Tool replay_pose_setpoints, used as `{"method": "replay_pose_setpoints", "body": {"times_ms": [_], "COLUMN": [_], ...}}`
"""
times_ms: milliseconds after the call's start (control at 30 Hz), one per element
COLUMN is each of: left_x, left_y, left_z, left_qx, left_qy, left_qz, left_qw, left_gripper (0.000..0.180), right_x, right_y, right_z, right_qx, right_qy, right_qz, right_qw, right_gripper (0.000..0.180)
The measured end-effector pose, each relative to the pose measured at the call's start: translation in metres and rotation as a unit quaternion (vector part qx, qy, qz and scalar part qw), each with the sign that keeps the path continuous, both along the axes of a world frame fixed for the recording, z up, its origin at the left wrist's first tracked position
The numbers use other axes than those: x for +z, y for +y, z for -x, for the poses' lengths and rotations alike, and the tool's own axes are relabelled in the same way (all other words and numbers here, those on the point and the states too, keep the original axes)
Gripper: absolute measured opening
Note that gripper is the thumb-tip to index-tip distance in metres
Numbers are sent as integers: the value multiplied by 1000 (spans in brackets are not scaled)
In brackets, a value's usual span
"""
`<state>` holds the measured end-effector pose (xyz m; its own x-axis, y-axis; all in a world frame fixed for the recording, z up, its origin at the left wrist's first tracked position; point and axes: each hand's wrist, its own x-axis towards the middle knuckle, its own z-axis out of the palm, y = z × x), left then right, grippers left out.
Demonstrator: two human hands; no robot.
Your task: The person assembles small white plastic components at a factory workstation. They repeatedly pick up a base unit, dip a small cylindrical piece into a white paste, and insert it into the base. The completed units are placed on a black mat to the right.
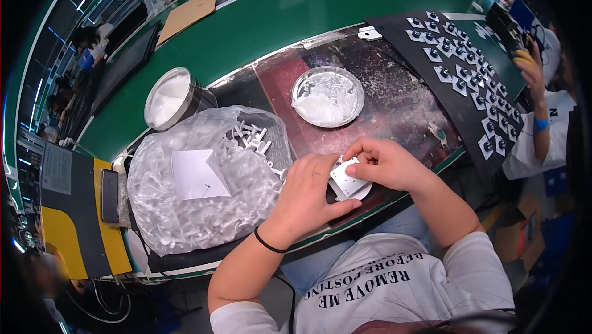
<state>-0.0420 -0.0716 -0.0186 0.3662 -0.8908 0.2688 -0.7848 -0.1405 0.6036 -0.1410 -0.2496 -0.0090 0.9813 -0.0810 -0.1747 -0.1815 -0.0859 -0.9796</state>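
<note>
I see a big clear bag of small white plastic parts (203,180) lying just left of my hands. My left hand (305,195) cups a small square white plate (346,181) from below-left; my right hand (385,161) pinches its top edge, possibly seating a piece.

The small pale grey plate (346,181) you hold is roughly square with a rounded white edge showing beneath it, and a few tiny holes dot its flat face. It sits tilted, face up, just above the near edge of the dark worn mat, pinched between your left hand (306,195) underneath and your right hand (382,162), whose fingertips (353,169) press on its top corner
</note>
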Motion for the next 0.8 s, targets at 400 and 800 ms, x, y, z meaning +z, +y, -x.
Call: {"method": "replay_pose_setpoints", "body": {"times_ms": [400, 800], "left_x": [-2, 3], "left_y": [-1, -2], "left_z": [1, 3], "left_qx": [-1, 5], "left_qy": [9, 9], "left_qz": [8, -5], "left_qw": [1000, 1000], "left_gripper": [74, 72], "right_x": [-5, 6], "right_y": [-2, 3], "right_z": [-3, 3], "right_qx": [11, -2], "right_qy": [-8, -16], "right_qz": [8, 147], "right_qw": [1000, 989], "right_gripper": [19, 22]}}
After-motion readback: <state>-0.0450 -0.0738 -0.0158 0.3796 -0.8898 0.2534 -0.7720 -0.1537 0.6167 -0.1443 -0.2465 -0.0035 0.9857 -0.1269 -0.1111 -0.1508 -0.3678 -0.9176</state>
